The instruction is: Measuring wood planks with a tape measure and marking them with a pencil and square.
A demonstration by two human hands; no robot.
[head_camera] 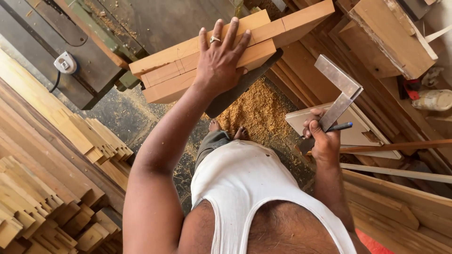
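1. Nearest the camera, lower centre of the frame, are the person's white vest and bare arms; two bare feet (229,131) stand on a floor strewn with sawdust (256,110)
2. At right of centre the right hand (324,138) is clenched around a metal square (340,96) and a dark pen (340,126) together, held up off the wood and well apart from the planks; the square's blade points toward the upper right
3. At upper centre the left hand (219,61) lies flat, fingers spread, grasping nothing, pressing on top of the wooden planks (263,35), which lie stacked side by side across a dark surface that may be a machine table (42,56)
4. Dark pencil-like lines already cross the planks near their left end, just left of the hand, so some marking looks done; no cut shows at those lines, and I judge the sawing or notching is yet to come
5. Lower left holds heaps of short notched wood pieces (33,202), perhaps finished stock
6. Farthest, upper right, lean more boards (391,37) beside a white jar (435,99)
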